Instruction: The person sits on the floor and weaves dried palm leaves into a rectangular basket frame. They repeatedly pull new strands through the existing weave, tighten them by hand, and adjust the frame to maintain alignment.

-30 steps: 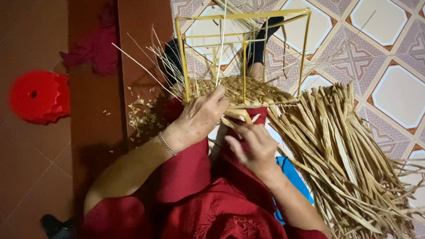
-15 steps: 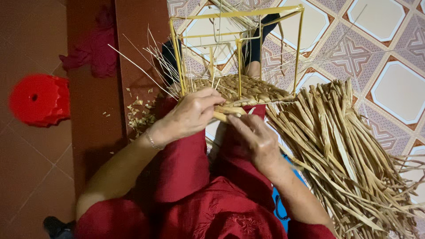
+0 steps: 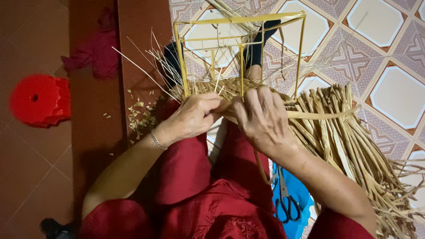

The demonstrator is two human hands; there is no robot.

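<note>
Head view: woven straw base half-built (yellow frame upright), hands pinching strand.

1. Yellow wire box frame with a half-woven straw base, standing upright on the person's lap, loose straw ends sticking out at its left.
2. Flat pale straw strand, pinched at the woven edge, running out level to the right.

warm, fairly dim indoor light falls from above, brightest on the patterned floor tiles at upper right; the left of the frame sinks into red-brown shadow. focus is sharp, edges slightly stretched.
</note>
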